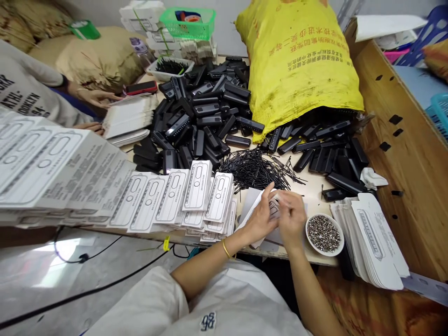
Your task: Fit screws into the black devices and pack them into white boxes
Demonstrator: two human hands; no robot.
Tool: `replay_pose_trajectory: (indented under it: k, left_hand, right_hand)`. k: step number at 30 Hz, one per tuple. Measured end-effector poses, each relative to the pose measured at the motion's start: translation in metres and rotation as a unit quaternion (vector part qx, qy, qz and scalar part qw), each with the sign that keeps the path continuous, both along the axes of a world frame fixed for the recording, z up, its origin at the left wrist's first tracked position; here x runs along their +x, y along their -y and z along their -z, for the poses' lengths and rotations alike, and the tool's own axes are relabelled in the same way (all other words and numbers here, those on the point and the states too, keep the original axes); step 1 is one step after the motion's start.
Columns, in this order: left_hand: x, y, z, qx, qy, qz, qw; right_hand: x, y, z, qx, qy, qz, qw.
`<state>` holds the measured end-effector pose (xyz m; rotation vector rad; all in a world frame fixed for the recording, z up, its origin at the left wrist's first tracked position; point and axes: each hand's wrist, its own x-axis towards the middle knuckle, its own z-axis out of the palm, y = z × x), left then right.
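Between my two hands, a small white printed cardboard box point(274, 208) is held near the table's front edge. My left hand point(261, 217), with a gold bangle at the wrist, is closed around the box's left side. The fingers of my right hand point(292, 212) are bent together at its upper right end. A grey-white sheet point(247, 210) lies beneath the hands. Right of them sits a white bowl point(342, 249) of small metal parts point(324, 233). Thin black sticks point(257, 168) lie heaped just beyond my hands. Stacks of white printed boxes point(198, 186) stand to the left.
Black plastic cases point(206, 109) pile up behind, some spilling from a yellow sack point(301, 70). Flat cartons point(374, 238) lean at right by a wooden panel point(409, 186). At left, another person's hand point(98, 97) is near stacked cards point(128, 116). A cable point(87, 289) crosses the floor.
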<state>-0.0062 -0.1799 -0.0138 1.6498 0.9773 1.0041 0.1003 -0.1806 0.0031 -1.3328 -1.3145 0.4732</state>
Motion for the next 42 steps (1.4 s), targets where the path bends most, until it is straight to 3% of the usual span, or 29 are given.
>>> replay_pose_trajectory:
  k: [3,8,14,17,19,22,24,26,29,34,38,42]
  left_hand:
    - [-0.001,-0.001,0.0,-0.034,0.005,-0.013,0.999]
    - [0.0,0.0,-0.002,-0.041,-0.024,-0.01,0.999]
    - [0.0,0.001,0.002,-0.029,-0.038,-0.024,0.999]
    - [0.001,-0.001,-0.013,-0.029,-0.086,-0.034,0.995]
    - [-0.005,-0.004,-0.036,-0.031,-0.142,-0.056,0.988]
    - [-0.027,-0.015,-0.081,-0.025,-0.26,-0.144,0.954]
    - [-0.048,-0.027,-0.105,-0.017,-0.37,-0.208,0.906]
    - [-0.069,-0.041,-0.119,-0.016,-0.478,-0.246,0.843]
    - [-0.092,-0.057,-0.119,-0.057,-0.567,-0.233,0.788]
    - [-0.108,-0.065,-0.109,-0.101,-0.605,-0.144,0.776]
    - [-0.113,-0.062,-0.112,-0.077,-0.632,-0.125,0.761]
    - [-0.118,-0.056,-0.114,-0.078,-0.643,-0.107,0.754]
  right_hand:
    - [-0.005,0.007,0.001,0.063,0.051,-0.024,0.996]
    - [-0.002,0.007,0.0,0.024,0.024,0.009,0.999]
    - [-0.002,0.014,0.018,0.131,0.139,-0.046,0.981]
    - [0.005,0.019,0.023,0.069,0.084,-0.07,0.992]
    - [0.012,0.021,0.022,0.02,0.006,-0.074,0.997]
    - [0.022,0.025,0.018,-0.005,-0.082,-0.056,0.995]
    - [0.025,0.026,0.017,-0.022,-0.098,-0.055,0.993]
    - [0.026,0.028,0.017,-0.047,-0.107,-0.063,0.991]
    - [0.025,0.028,0.021,-0.072,-0.124,-0.072,0.987]
    - [0.019,0.03,0.022,-0.116,-0.08,-0.091,0.986]
    - [-0.006,0.035,0.013,-0.119,0.03,-0.209,0.97]
    - [-0.053,0.045,0.01,-0.137,0.08,-0.299,0.941]
